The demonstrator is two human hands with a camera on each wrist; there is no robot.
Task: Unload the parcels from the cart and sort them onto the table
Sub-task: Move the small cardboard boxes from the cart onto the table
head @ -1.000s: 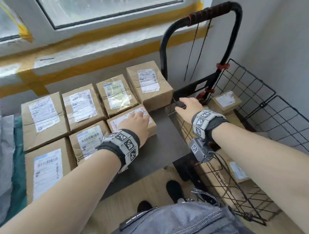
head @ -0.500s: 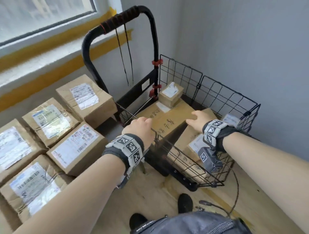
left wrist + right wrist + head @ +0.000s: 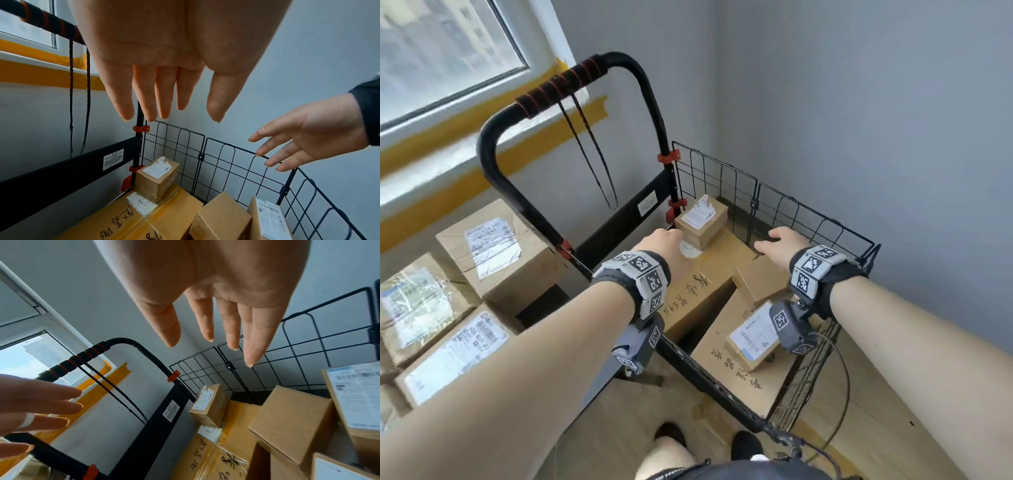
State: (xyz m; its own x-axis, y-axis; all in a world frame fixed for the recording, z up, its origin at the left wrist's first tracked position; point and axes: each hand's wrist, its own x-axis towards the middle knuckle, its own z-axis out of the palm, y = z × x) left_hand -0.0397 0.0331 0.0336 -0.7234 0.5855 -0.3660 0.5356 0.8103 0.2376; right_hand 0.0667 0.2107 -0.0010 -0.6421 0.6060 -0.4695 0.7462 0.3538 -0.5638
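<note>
Both bare forearms wear black wristbands (image 3: 635,284) bearing white square-code tags, each with a grey camera (image 3: 791,325) beneath.

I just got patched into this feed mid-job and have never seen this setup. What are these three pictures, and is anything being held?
There is no machine here: a person works with bare hands, wearing a camera on the head and one on each wrist.

The head view looks down at both arms. The left hand and right hand reach, fingers straight, over a black wire cart. Neither holds anything.

The left wrist view looks along the left palm toward the cart; the right hand shows at its right edge. The right wrist view does the same from the other side.

In the cart lie brown parcels: a small labelled box at the far corner, on a large flat box with handwriting, and others beside them. To the left, labelled parcels already sit in rows.
</note>
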